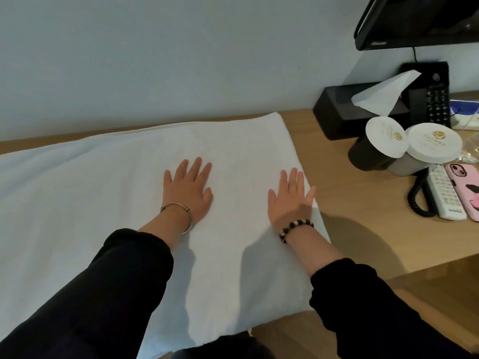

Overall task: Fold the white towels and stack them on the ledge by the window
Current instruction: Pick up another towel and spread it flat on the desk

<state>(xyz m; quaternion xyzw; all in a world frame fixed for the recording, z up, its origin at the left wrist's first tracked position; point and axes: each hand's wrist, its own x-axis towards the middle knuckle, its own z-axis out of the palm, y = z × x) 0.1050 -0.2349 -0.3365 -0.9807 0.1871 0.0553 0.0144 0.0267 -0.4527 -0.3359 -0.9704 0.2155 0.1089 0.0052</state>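
A large white towel [108, 193] lies spread flat over the wooden desk [344, 203], reaching past the left edge of view and over the desk's front edge. My left hand [190, 189] presses flat on the towel near its middle, fingers straight and spread. My right hand [291, 196] lies flat with straight fingers close to the towel's right edge, its little finger at the border. Both hands hold nothing.
At the right of the desk stand a black tissue box [344, 112], a black telephone [430, 99] with coiled cord, two lidded cups [386, 143], a white remote [444, 193] and a pink phone [465, 187]. A dark screen [414, 19] hangs above. The wall runs behind the desk.
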